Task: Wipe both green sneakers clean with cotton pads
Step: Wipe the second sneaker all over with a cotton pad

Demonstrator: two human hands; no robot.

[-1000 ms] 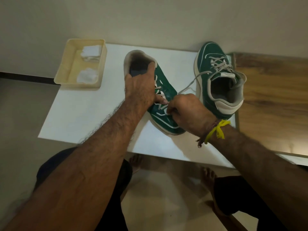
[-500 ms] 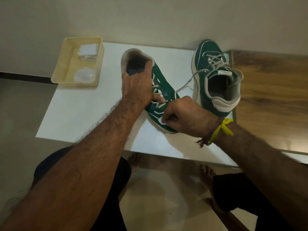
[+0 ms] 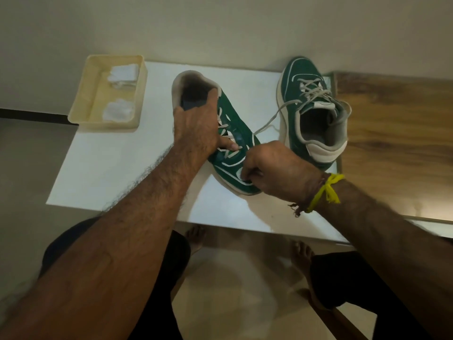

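Note:
One green sneaker (image 3: 235, 133) lies tilted on the white table (image 3: 117, 168), heel away from me, toe toward me. My left hand (image 3: 198, 128) grips it at the collar, fingers inside the opening, thumb across the laces. My right hand (image 3: 272, 168) has its fingers curled against the toe of that sneaker; a small white patch, probably a cotton pad (image 3: 241, 173), shows under the fingertips. The second green sneaker (image 3: 311, 111) stands upright at the right, toe to the wall, its lace trailing left.
A cream plastic tray (image 3: 83, 99) at the table's far left holds two piles of white cotton pads (image 3: 120, 111). A wooden surface (image 3: 397, 143) adjoins the table on the right. A wall runs close behind. My knees and bare feet are below the near edge.
My right hand has slid from the lace area down toward the toe of the held sneaker. The left hand keeps its grip; the other sneaker has not moved.

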